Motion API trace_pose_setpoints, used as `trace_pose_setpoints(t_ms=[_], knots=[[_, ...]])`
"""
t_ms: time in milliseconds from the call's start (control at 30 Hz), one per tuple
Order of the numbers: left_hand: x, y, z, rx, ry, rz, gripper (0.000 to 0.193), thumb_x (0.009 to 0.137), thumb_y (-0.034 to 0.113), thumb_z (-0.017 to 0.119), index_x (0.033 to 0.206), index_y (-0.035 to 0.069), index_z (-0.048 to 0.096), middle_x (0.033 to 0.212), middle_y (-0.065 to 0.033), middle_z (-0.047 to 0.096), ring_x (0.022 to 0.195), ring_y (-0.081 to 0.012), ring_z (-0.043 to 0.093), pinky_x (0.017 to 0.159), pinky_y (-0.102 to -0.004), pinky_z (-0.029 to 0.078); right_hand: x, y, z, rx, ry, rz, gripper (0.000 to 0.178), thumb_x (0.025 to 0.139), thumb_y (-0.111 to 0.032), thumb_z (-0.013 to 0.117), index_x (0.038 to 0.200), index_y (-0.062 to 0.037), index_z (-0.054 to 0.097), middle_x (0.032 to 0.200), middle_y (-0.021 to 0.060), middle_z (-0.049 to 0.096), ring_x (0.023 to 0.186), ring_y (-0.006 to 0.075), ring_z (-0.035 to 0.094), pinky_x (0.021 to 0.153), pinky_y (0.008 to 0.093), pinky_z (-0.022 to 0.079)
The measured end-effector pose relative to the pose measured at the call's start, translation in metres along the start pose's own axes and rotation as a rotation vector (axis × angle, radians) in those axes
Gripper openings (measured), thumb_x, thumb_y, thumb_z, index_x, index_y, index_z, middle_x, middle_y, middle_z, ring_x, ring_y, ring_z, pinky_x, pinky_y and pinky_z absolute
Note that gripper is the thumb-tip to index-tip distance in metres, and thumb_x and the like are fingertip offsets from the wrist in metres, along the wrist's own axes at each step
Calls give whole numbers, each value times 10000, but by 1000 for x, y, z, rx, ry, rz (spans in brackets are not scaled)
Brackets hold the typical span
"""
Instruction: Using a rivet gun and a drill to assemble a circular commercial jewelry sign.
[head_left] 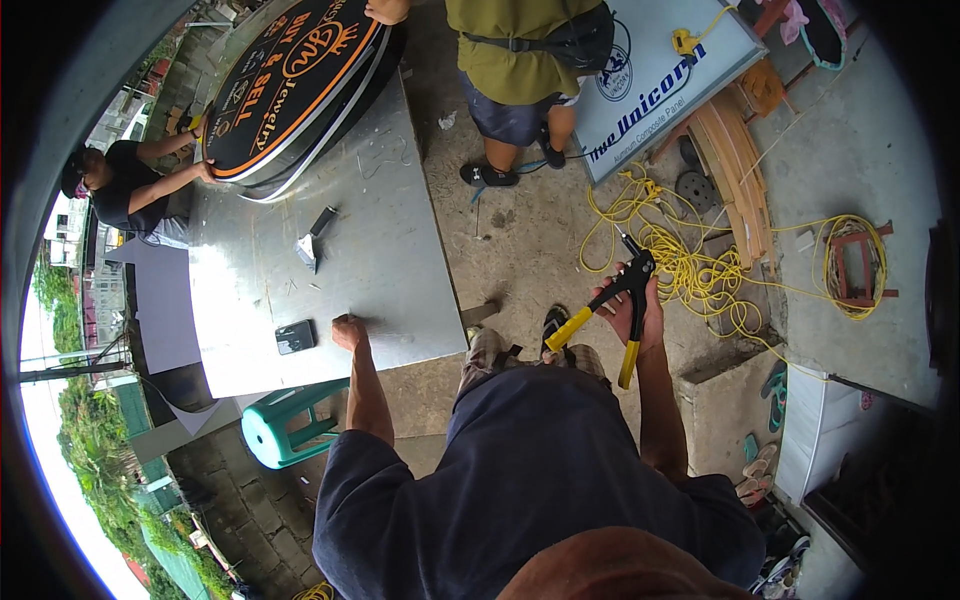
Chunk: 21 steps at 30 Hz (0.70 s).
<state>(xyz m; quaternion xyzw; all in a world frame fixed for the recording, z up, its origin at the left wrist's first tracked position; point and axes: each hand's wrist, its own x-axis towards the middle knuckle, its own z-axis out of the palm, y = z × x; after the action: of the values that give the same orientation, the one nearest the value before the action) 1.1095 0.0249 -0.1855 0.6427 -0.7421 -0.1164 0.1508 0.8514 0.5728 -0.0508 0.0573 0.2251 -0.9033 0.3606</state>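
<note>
In my right hand [650, 318] I hold a hand riveter [637, 272], black with yellow grips on its spread handles, its nose pointing away from me. My left hand [349, 332] is a fist resting on the metal-topped table [400, 290]; whatever its fingers may hold is hidden. Just left of that fist lies a dark phone [295, 337]. Farther up the tabletop is a scraper [316, 238] with a black handle. A black oval sign [290, 100] with orange lettering sits at the table's far end, a person's hands [206, 170] on its near left rim.
Another person [520, 60] in an olive shirt stands beyond the table, by a blue-grey panel [670, 90]. A tangled yellow cord [690, 265] spreads over the floor at right, near curved wooden strips [735, 175]. A green stool [285, 425] stands at the table's near edge.
</note>
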Motion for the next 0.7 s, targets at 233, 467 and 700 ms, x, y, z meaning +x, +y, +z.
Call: trace_pose_setpoints(t_ms=[233, 467, 700], knots=[[15, -5, 8, 127, -29, 70, 163, 772, 175, 647, 797, 13, 648, 835, -206, 695, 826, -403, 674, 778, -493, 521, -2, -15, -11, 41, 73, -22, 681, 989, -630, 348, 1427, -113, 415, 1204, 162, 608, 1187, 370, 582, 937, 530, 502], [-15, 12, 15, 169, 56, 17, 240, 879, 108, 564, 1084, -15, 546, 939, -241, 606, 903, -396, 593, 830, -484, 449, 30, -24, -10, 3, 106, 49, 677, 982, -639, 369, 1420, -125, 415, 1198, 143, 606, 1198, 353, 572, 968, 528, 480], [-35, 27, 18, 209, 122, 24, 229, 916, 75, 528, 1122, -26, 542, 1003, -205, 559, 980, -357, 521, 900, -452, 401, 106, -41, 16, -121, 108, 174, 688, 976, -653, 369, 1423, -132, 415, 1218, 128, 589, 1213, 335, 549, 996, 519, 448]])
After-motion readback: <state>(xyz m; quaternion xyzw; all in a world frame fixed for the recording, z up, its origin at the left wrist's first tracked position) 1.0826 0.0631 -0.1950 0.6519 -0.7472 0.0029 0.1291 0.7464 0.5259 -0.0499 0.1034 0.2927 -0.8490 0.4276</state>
